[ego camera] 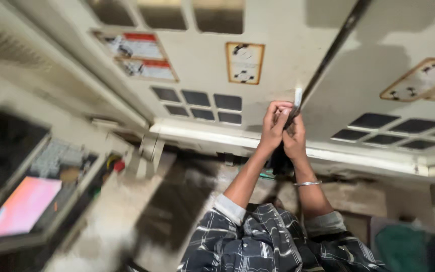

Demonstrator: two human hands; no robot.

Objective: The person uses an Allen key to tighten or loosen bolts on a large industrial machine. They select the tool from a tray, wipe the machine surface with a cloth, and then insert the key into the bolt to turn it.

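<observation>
While both arms reached up from checked sleeves, the left hand [274, 124] and the right hand [295, 137] met at the lower end of a long dark bar [328, 58] that ran diagonally across a cream machine panel [288, 65]. The left hand's grip was curled shut around the bar's end, fingers [277, 107] folded over it. The right hand pressed in just beside it, its grip apparently pinched on the same end, though blur made that hard to confirm. A small white tab [298, 95] stood on the bar just above the hands. A thin metal bangle [308, 183] circled the right wrist.

Left of the bar, a tall rectangular label with an orange-brown border and dark symbols [245, 62] sat on the panel. Further left of the bar were two stacked rectangular labels, white with red bands [139, 55]. Below those, between them and the bar's end, lay a grid of dark rectangular vents [197, 106]. Right of the bar, near the picture's edge, a tilted cream label with a brown border [426, 78] sat above a second group of dark vents [399, 132]. Far to the left of the bar, a control console held a pink glowing screen [23, 205], a grey keypad [56, 157] and a red knob [119, 165].
</observation>
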